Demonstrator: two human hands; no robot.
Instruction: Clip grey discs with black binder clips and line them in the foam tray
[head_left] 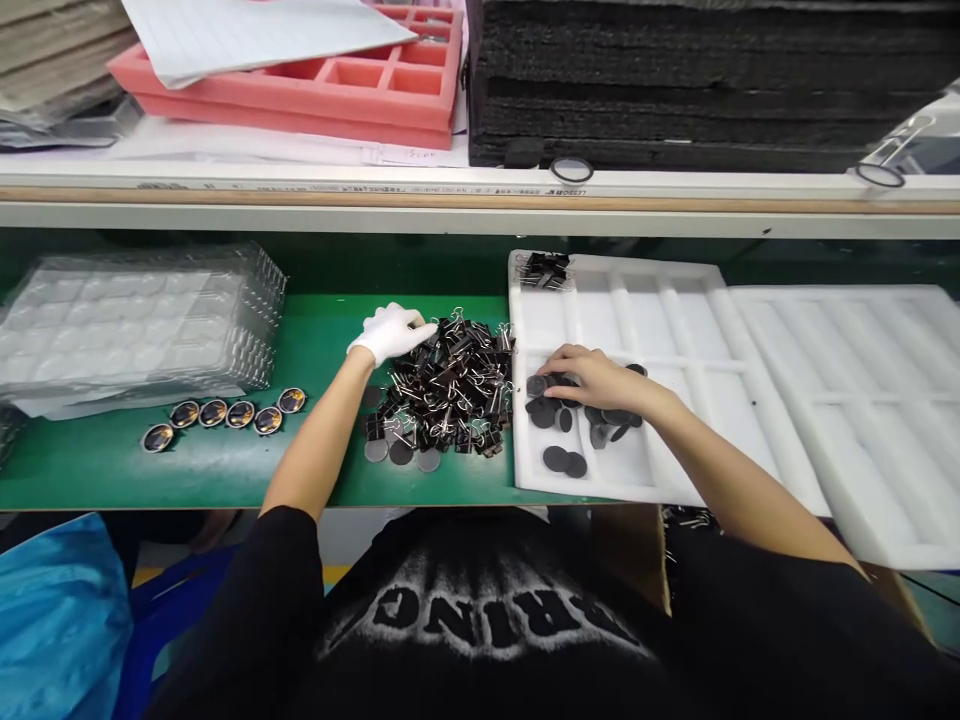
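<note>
My left hand, in a white glove, is at the upper left edge of a pile of black binder clips. Its fingers are bent towards the clips, and whatever they hold is hidden. My bare right hand reaches down over dark round discs in the white foam tray, thumb and fingers close around the discs; a firm hold cannot be made out. Two more discs lie nearer the tray's front. Flat grey discs lie at the front of the clip pile.
Stacked clear plastic trays stand at the left, with several round picture pieces before them. A second foam tray lies right. The shelf edge runs behind, bearing pink foam and black sheets.
</note>
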